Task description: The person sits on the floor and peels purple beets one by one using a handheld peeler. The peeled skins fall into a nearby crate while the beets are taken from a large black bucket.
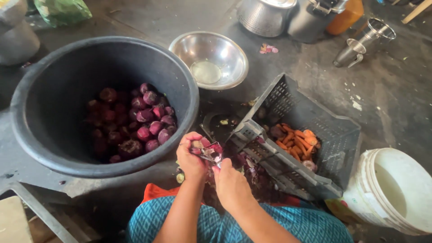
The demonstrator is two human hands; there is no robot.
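The left hand (192, 155) pinched a purple, half-peeled onion (208, 150) while the right hand (230, 182), fingers curled closed, gripped a knife (210, 157) against it.

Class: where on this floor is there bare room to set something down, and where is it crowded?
Free: dark floor between the steel bowl, the grey crate and the metal jug. Crowded: around both hands, left hand and right hand, squeezed between the black tub and crate.

Black tub (40, 130) holding deep purple-red onions (144, 121); shiny silver bowl (225, 49); dark grey lattice-patterned crate (310, 117) with orange carrot peelings (297, 141); white bucket (396, 193); teal garment (270, 225) with fine zigzag weave over orange-red cloth (153, 191); dull grey floor (387, 85).
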